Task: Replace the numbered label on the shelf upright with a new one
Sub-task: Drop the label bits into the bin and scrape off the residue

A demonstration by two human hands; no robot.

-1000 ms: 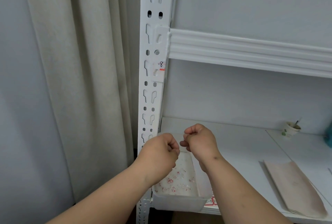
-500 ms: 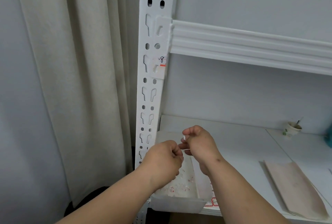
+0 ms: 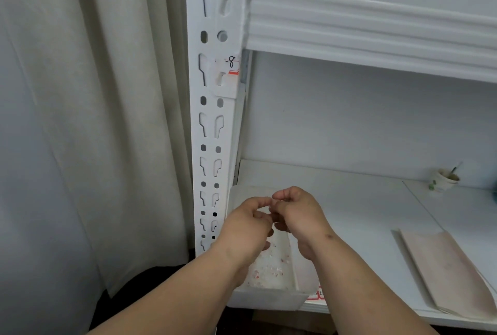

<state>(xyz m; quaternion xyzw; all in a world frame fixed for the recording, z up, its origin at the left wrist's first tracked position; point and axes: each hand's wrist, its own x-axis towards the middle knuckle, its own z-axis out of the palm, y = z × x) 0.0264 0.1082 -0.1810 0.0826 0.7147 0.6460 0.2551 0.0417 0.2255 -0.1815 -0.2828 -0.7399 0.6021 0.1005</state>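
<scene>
Head view: white metal shelf upright (image 3: 212, 109), flat-faced, punched w/ paired keyhole slots and small round holes all the way down. Numbered label (image 3: 228, 72) sits on the upright just below the ribbed white crossbeam (image 3: 371, 31): a small whitish rectangle w/ a handwritten "8" in black and a red-orange bar under it, lower part blank, one slot showing through.

Lower down, right of the upright, both hands meet in front of it. Left hand (image 3: 246, 227) and right hand (image 3: 298, 213) have fingers curled, fingertips touching each other, pinching something tiny and pale between them; too small to tell what it is.

Under the hands, a translucent plastic bin (image 3: 271, 301) sits at the front corner of the white shelf board (image 3: 349, 211), beside the upright's foot. Inside: a scatter of white and red paper scraps. Red writing on the shelf edge by the bin, unreadable.

Farther right of the upright: a flat beige paper sheet (image 3: 443, 270), and a small paper cup (image 3: 445, 180) at the back. Left of the upright, a cream fabric curtain (image 3: 107, 119) in soft folds.
</scene>
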